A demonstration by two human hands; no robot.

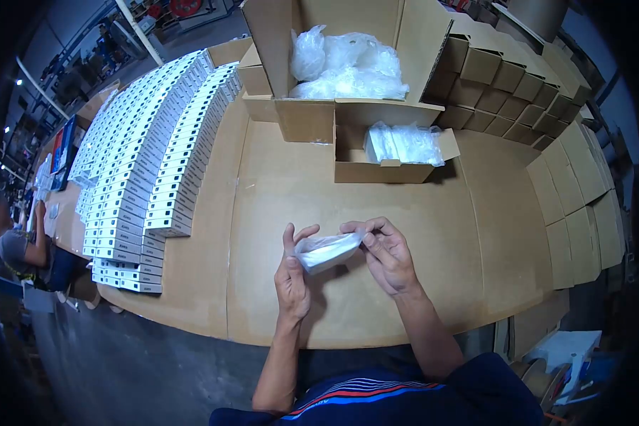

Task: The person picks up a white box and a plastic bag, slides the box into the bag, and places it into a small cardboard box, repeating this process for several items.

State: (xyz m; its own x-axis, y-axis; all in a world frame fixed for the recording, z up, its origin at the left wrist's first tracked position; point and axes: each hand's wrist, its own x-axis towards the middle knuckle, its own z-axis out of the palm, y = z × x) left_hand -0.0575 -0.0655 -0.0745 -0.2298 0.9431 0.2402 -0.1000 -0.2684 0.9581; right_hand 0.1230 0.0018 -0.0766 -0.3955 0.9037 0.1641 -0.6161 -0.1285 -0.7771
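Note:
A small white item in a clear plastic wrap [328, 253] is held between both hands above the brown work surface [348, 312]. My left hand [292, 280] supports its left end, thumb and fingers around it. The thumb and fingertips of my right hand [387, 255] pinch the right end of the wrap. Beyond the hands stands an open small cardboard box [383, 173], with a row of plastic-wrapped white items [405, 145] inside its right part.
A large open carton [366, 14] holds clear plastic bags [351, 62]. Stacked white boxes [131, 163] fill the left. Brown boxes [508, 85] and flat cartons [575, 199] stand at right. Another person [32, 248] sits far left.

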